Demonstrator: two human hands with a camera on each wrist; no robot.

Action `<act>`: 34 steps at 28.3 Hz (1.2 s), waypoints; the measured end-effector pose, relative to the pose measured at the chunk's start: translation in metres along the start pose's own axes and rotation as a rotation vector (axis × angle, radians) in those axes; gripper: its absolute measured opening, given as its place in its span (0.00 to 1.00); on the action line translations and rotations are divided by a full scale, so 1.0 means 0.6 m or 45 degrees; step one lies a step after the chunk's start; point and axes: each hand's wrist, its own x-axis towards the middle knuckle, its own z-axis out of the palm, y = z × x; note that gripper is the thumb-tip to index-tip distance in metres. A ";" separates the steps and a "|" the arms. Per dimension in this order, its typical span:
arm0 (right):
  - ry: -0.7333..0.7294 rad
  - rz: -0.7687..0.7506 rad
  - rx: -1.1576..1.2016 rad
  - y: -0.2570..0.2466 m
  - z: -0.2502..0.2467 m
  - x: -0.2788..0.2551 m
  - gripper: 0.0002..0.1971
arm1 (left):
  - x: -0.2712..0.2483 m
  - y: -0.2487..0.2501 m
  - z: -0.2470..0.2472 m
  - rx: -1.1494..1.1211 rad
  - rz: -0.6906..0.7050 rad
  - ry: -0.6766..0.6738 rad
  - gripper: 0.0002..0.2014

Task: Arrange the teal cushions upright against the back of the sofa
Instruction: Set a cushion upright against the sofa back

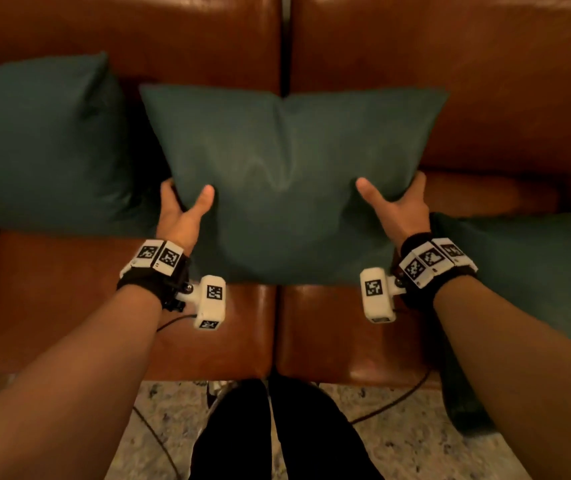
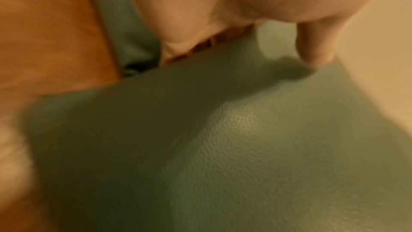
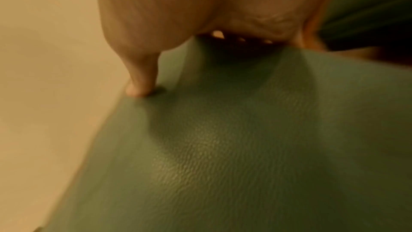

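Note:
A teal cushion (image 1: 287, 174) stands tilted over the seam of the brown leather sofa (image 1: 450, 64), its top near the backrest. My left hand (image 1: 182, 206) grips its left edge, thumb on the front face and fingers behind. My right hand (image 1: 396, 199) grips its right edge the same way. Both wrist views show the cushion's grained teal surface (image 2: 223, 147) (image 3: 223, 147) with a thumb pressed on it. A second teal cushion (image 1: 41, 143) leans upright against the backrest at left. A third teal cushion (image 1: 533, 271) lies on the seat at right.
The sofa's seat (image 1: 208, 341) lies between me and the held cushion. Below its front edge is a speckled floor (image 1: 159, 427) with thin black cables (image 1: 391, 403). My dark trouser legs (image 1: 277, 434) stand at the sofa's front.

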 end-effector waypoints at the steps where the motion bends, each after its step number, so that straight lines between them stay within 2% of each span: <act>1: 0.041 -0.067 0.006 -0.017 0.002 0.007 0.50 | 0.009 0.018 0.002 -0.023 0.073 0.011 0.27; 3: 0.069 -0.154 0.016 -0.040 0.011 0.022 0.50 | 0.036 0.045 -0.003 -0.018 0.135 0.036 0.29; 5: 0.021 -0.166 0.004 -0.053 0.028 0.032 0.49 | 0.066 0.055 -0.010 0.019 0.080 0.076 0.40; 7: -0.063 -0.088 -0.004 -0.055 0.050 0.042 0.51 | 0.090 0.054 -0.014 0.151 -0.001 0.080 0.49; 10: -0.104 -0.010 0.007 -0.057 0.069 0.053 0.55 | 0.106 0.057 -0.013 0.345 -0.029 0.073 0.47; 13: -0.081 0.007 0.097 -0.063 0.075 0.058 0.61 | 0.114 0.064 -0.021 0.380 0.084 0.125 0.41; 15: -0.082 0.009 0.085 -0.055 0.081 0.057 0.57 | 0.115 0.065 -0.025 0.419 0.107 0.129 0.39; 17: -0.100 0.036 0.013 -0.043 0.085 0.058 0.52 | 0.112 0.059 -0.025 0.477 0.062 0.070 0.41; 20: -0.115 0.073 -0.041 -0.045 0.078 0.057 0.50 | 0.110 0.059 -0.019 0.510 0.010 0.013 0.43; 22: -0.089 0.072 -0.059 -0.042 0.058 0.042 0.49 | 0.112 0.048 -0.023 0.488 -0.069 0.048 0.45; 24: -0.040 0.080 -0.150 -0.019 0.027 0.013 0.46 | 0.113 0.026 -0.041 0.575 -0.155 0.152 0.49; 25: -0.028 0.105 -0.201 0.001 0.009 -0.004 0.44 | 0.115 0.009 -0.048 0.620 -0.191 0.196 0.47; 27: -0.032 0.204 -0.252 0.057 -0.028 -0.032 0.36 | 0.100 -0.018 -0.040 0.632 -0.193 0.117 0.33; 29: -0.046 0.306 -0.280 0.119 -0.063 -0.057 0.24 | 0.053 -0.027 -0.006 0.627 -0.185 -0.025 0.20; 31: -0.008 0.368 -0.292 0.182 -0.105 -0.084 0.13 | 0.011 -0.046 0.042 0.664 -0.175 -0.274 0.15; 34: 0.052 0.417 -0.289 0.252 -0.169 -0.124 0.06 | -0.048 -0.069 0.116 0.821 -0.172 -0.641 0.14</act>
